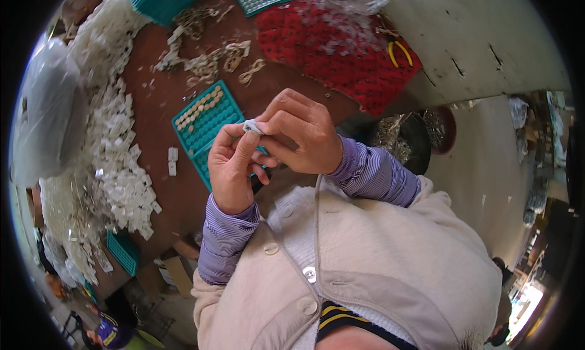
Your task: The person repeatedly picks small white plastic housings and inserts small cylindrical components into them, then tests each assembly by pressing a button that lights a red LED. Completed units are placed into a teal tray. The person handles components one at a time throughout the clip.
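Both my hands meet over the near edge of the brown table, pinching a small whitish piece (251, 126) between the fingertips; its kind is too small to make out. My left hand (234, 167) has thumb and index finger closed on it from the left. From the right, my right hand (303, 130) grips it with curled fingers. Just beyond and partly behind my left hand lies a teal tray (213, 130) with rows of round pockets. Several small cream-coloured round pieces (200, 109) fill part of its far left rows.
White plastic pieces (122, 161) heap along the left, beside a full plastic bag (52, 112). Stacked teal trays (161, 3) and beige cord bundles (210, 63) lie farther back. Yellow-handled pliers (399, 54) rest on red cloth (317, 51). A dark bucket (417, 143) stands right of the table.
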### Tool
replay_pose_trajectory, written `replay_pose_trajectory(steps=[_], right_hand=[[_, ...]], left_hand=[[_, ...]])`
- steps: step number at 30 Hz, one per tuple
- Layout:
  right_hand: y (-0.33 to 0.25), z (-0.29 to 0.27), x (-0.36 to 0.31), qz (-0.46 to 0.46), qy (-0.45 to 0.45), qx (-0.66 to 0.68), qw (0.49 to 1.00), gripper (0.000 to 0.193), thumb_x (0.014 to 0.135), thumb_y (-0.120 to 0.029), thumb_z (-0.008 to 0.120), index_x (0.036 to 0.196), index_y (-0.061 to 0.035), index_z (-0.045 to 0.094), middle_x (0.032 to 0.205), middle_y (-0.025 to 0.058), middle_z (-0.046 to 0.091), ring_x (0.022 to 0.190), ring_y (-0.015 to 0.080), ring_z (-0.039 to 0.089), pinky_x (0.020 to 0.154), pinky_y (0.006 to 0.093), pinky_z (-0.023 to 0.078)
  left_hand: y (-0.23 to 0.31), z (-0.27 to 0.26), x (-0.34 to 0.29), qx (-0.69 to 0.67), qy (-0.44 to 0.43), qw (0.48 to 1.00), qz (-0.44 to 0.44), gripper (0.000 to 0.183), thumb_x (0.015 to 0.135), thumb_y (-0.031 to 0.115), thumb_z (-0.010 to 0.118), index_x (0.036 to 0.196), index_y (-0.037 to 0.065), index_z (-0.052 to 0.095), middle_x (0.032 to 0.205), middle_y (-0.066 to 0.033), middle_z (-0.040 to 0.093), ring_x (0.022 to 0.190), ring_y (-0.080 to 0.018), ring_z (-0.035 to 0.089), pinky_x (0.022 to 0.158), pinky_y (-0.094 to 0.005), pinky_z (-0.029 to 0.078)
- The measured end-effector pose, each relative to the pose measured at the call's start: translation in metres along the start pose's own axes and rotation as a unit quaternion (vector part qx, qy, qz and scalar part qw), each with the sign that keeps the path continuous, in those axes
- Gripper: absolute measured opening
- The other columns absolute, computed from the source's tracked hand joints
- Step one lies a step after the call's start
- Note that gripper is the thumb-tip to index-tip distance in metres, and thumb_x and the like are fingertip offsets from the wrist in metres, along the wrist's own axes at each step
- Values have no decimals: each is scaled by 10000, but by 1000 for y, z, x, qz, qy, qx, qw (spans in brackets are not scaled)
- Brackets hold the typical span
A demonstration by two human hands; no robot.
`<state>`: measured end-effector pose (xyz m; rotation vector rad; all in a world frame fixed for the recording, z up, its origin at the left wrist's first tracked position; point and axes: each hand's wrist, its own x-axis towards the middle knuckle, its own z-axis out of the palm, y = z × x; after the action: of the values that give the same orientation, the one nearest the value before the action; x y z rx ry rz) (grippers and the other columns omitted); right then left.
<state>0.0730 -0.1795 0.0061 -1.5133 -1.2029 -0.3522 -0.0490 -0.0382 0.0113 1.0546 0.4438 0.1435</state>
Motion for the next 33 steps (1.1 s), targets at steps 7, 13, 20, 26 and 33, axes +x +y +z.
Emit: replay_pose_trajectory(steps=[7,13,20,26,33], right_hand=[[28,-40,-2,42,-61,-79,994,212,791,-85,835,978,-56,739,917,100,685,855,318,678,775,459,561],[112,-91,20,72,-105,-341,931,160,857,-123,796,1009,-80,769,930,67,685,908,301,668,852,471,525],[101,-83,33,124,-78,-246,958,84,924,-98,769,981,-47,734,914,77,688,895,253,684,836,413,538],[27,-36,13,156,-41,54,985,117,939,-48,738,1003,-46,639,966,102,662,904,295,659,831,415,510],[4,-26,19,61,-99,-20,993,174,872,-15,715,958,-50,568,993,116,638,915,339,618,843,449,479]], left_hand=[[3,6,40,-93,-61,983,-146,161,1108,226,651,1168,77,638,1076,-112,783,675,-73,725,440,-180,508],[9,-11,48,-112,-64,990,-53,103,1098,145,649,1173,76,634,1264,-259,754,684,-63,730,452,-167,499],[13,-5,34,-30,-26,998,-51,360,1116,149,601,1456,32,582,1411,-209,687,803,-72,719,523,-170,542],[4,11,29,-48,-90,992,-72,385,1126,201,608,1474,38,594,1331,-98,729,1042,-123,747,689,-228,598],[3,-7,16,-22,-98,995,6,322,1097,217,672,1338,2,667,1168,-80,763,1012,-122,744,770,-250,607]])
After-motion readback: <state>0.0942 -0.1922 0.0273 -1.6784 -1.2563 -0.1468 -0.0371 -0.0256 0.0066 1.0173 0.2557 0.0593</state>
